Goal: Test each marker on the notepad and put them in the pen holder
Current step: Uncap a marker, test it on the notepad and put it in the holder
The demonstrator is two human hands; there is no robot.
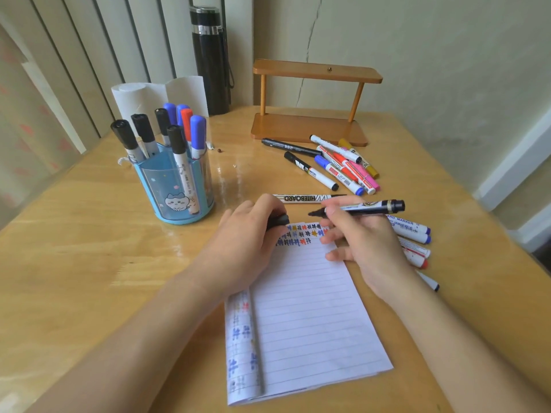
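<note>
Fingers of our right hand pinch the uncapped marker over the notepad's far edge — poised to test. Our left hand grips its cap for recapping.

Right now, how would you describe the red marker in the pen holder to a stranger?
Start at the blue pen holder on the left of the wooden table. Inside it, toward the back, the red marker has the only red cap; all other caps there are black or blue.
</note>
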